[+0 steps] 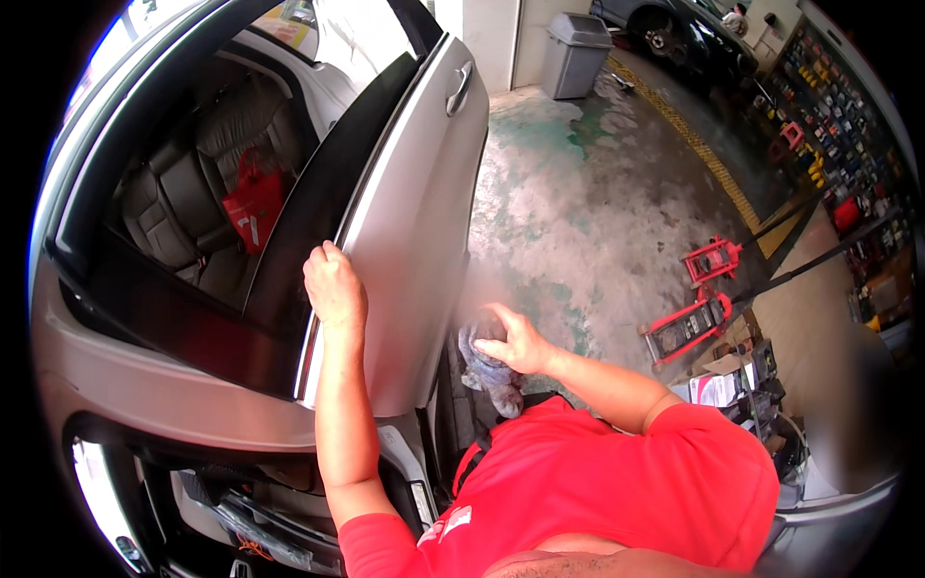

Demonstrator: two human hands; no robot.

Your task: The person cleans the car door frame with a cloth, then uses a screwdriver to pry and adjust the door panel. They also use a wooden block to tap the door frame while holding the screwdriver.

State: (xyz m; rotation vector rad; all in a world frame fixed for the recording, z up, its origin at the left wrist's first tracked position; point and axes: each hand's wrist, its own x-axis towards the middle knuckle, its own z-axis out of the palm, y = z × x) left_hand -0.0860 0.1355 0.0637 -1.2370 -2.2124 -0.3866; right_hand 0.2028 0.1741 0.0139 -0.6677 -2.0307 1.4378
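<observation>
A silver car door (pixel 414 231) stands open in front of me, its dark window glass (pixel 328 183) partly lowered. My left hand (pixel 335 287) has its fingers curled over the door's upper edge, at the window sill. To the right, beyond the door's lower part, my right hand (pixel 515 339) is closed on a crumpled grey-blue rag (pixel 493 378). Its thumb and forefinger show around the cloth; the other fingers are hidden. The rag hangs below this hand, close to the door's edge.
Through the window, a red bag (pixel 255 202) shows on a leather seat (pixel 241 125). Red floor jacks (pixel 686 328) with long handles sit on the stained floor at right. A grey bin (pixel 575 58) stands behind. Tool-filled shelving (pixel 848 116) lines the right. Another raised car is farther back.
</observation>
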